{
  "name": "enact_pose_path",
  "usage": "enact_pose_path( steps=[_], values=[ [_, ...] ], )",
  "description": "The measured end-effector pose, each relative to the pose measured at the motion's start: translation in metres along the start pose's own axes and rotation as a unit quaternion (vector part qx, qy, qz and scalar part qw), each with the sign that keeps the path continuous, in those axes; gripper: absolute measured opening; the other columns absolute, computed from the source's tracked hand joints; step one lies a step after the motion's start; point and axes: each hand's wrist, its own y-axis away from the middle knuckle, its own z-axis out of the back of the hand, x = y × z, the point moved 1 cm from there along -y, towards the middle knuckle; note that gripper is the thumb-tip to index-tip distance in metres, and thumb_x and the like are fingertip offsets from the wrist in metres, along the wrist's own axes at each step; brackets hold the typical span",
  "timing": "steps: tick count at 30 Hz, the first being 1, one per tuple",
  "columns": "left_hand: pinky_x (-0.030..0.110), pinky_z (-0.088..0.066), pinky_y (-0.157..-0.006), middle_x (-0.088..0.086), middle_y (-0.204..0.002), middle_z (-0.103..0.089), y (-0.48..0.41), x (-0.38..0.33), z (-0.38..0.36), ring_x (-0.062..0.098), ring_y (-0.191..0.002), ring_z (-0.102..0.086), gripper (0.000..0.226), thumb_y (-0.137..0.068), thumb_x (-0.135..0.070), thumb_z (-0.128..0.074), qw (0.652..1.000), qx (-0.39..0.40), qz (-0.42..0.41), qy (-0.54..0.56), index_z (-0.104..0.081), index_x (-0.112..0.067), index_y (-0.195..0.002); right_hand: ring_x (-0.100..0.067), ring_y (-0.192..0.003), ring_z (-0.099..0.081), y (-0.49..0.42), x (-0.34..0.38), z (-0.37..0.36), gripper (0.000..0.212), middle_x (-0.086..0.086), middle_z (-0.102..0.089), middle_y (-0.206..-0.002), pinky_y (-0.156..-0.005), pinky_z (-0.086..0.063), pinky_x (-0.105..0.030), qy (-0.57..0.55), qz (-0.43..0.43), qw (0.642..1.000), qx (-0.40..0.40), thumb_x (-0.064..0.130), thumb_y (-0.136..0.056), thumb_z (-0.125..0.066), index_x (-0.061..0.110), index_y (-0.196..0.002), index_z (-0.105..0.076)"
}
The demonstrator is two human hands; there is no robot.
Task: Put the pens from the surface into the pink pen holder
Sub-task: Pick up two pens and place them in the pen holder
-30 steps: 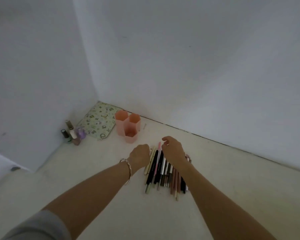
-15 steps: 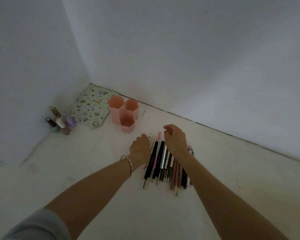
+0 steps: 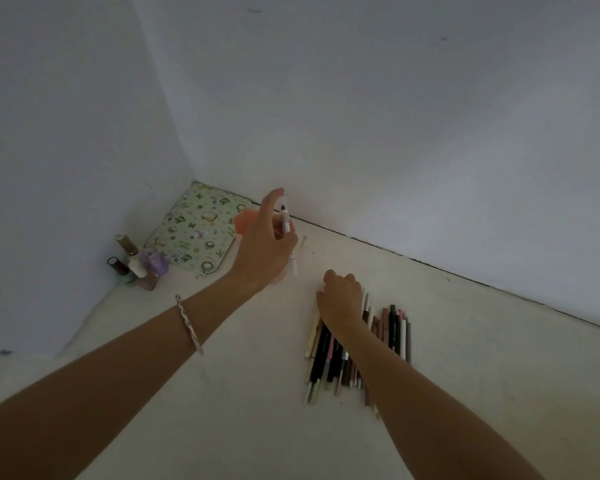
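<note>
A pale, cream-coloured table [image 3: 222,410] runs into a corner of two plain white walls [image 3: 395,116]. The pink pen holder [image 3: 244,220] stands near that corner, mostly hidden behind the left hand [image 3: 264,247], so its compartments cannot be counted. That hand hovers over the holder, its fingers [image 3: 274,202] pinching one white pen [image 3: 286,220] held nearly upright. A thin bracelet [image 3: 189,323] circles the left wrist. To the right, well apart from the holder, a heap of pens [image 3: 357,348] lies side by side on the table (roughly twenty, too overlapped for an exact count). The right hand [image 3: 340,299] rests on the heap's far end, fingers curled down; what they grip cannot be told. Behind the holder lies one patterned green pouch [image 3: 194,233], and left of it stands a cluster of about five small bottles [image 3: 136,265].
</note>
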Motion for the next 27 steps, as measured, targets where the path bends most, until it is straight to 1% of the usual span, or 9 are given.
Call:
enact_pose_path(
  steps=[3, 5, 9, 12, 15, 19, 21, 23, 27],
  values=[
    [0.027, -0.057, -0.066, 0.004, -0.088, -0.062, -0.007, -0.003, 0.019, 0.016, -0.078, -0.066, 0.056, -0.093, -0.013, -0.058, 0.998, -0.053, -0.022, 0.003, -0.036, -0.031, -0.141, -0.026, -0.094, -0.056, -0.004, 0.005, -0.001, 0.017, -0.008, -0.067, -0.090, -0.080, -0.045, -0.034, -0.047, -0.012, 0.999, -0.018, 0.013, -0.092, -0.047, 0.006, -0.097, -0.062],
    [0.025, -0.057, -0.062, 0.002, -0.083, -0.064, -0.018, -0.003, 0.037, 0.014, -0.071, -0.068, 0.051, -0.093, -0.014, -0.058, 0.992, -0.115, -0.044, 0.014, -0.038, -0.027, -0.139, -0.024, -0.084, -0.062, -0.009, 0.006, 0.010, 0.019, -0.009, -0.070, -0.088, -0.075, -0.052, -0.033, -0.166, -0.053, 0.984, -0.048, 0.011, -0.087, -0.052, 0.003, -0.098, -0.066],
    [0.019, -0.054, -0.064, -0.004, -0.085, -0.065, -0.039, 0.008, 0.064, 0.005, -0.070, -0.068, 0.049, -0.092, -0.017, -0.061, 0.975, -0.214, -0.061, -0.014, -0.039, -0.024, -0.136, -0.004, -0.065, -0.056, -0.023, 0.013, 0.065, 0.015, -0.003, -0.069, -0.086, -0.058, -0.038, -0.003, -0.370, -0.113, 0.904, -0.185, 0.012, -0.085, -0.061, 0.011, -0.098, -0.068],
    [0.026, -0.056, -0.065, -0.007, -0.083, -0.065, -0.043, 0.021, 0.061, 0.009, -0.070, -0.068, 0.045, -0.093, -0.017, -0.059, 0.978, -0.185, -0.064, -0.076, -0.039, -0.026, -0.133, 0.001, -0.060, -0.053, -0.031, 0.025, 0.106, 0.013, 0.000, -0.065, -0.082, -0.055, -0.038, -0.002, -0.459, -0.119, 0.840, -0.266, 0.013, -0.084, -0.060, 0.013, -0.096, -0.066],
    [0.028, -0.051, -0.067, -0.006, -0.085, -0.068, -0.040, 0.040, 0.050, 0.012, -0.075, -0.066, 0.038, -0.095, -0.022, -0.056, 0.976, -0.132, -0.073, -0.156, -0.039, -0.031, -0.128, -0.004, -0.062, -0.053, -0.033, 0.042, 0.128, 0.014, 0.001, -0.063, -0.081, -0.059, -0.043, -0.011, -0.507, -0.092, 0.807, -0.290, 0.013, -0.087, -0.059, 0.013, -0.099, -0.066],
    [0.036, -0.043, -0.094, 0.003, -0.113, -0.065, -0.043, 0.063, 0.050, 0.024, -0.109, -0.058, 0.025, -0.093, -0.025, -0.061, 0.951, -0.107, -0.094, -0.274, -0.063, -0.017, -0.118, -0.006, -0.071, -0.056, -0.032, 0.067, 0.135, 0.012, 0.003, -0.065, -0.084, -0.062, -0.045, -0.012, -0.529, -0.057, 0.783, -0.322, 0.014, -0.089, -0.059, 0.013, -0.099, -0.065],
    [0.038, -0.034, -0.106, 0.008, -0.125, -0.059, -0.045, 0.064, 0.056, 0.028, -0.122, -0.049, 0.032, -0.094, -0.025, -0.061, 0.953, -0.122, -0.094, -0.259, -0.063, -0.012, -0.123, -0.009, -0.076, -0.058, -0.032, 0.080, 0.132, 0.011, 0.004, -0.065, -0.088, -0.067, -0.047, -0.017, -0.534, -0.042, 0.778, -0.330, 0.015, -0.090, -0.059, 0.015, -0.099, -0.064],
    [0.038, -0.035, -0.105, 0.010, -0.127, -0.057, -0.046, 0.058, 0.065, 0.028, -0.120, -0.050, 0.033, -0.096, -0.019, -0.055, 0.956, -0.165, -0.096, -0.222, -0.058, -0.011, -0.128, -0.013, -0.081, -0.059, -0.034, 0.093, 0.127, 0.010, 0.005, -0.065, -0.090, -0.072, -0.049, -0.021, -0.529, -0.025, 0.781, -0.333, 0.016, -0.091, -0.058, 0.017, -0.100, -0.063],
    [0.030, -0.050, -0.084, 0.003, -0.121, -0.054, -0.047, 0.043, 0.083, 0.011, -0.099, -0.054, 0.032, -0.097, -0.013, -0.044, 0.965, -0.210, -0.086, -0.134, -0.056, -0.017, -0.126, -0.016, -0.086, -0.057, -0.036, 0.115, 0.107, 0.011, 0.007, -0.062, -0.092, -0.077, -0.046, -0.021, -0.492, 0.032, 0.813, -0.310, 0.017, -0.093, -0.056, 0.020, -0.102, -0.060]
  ],
)
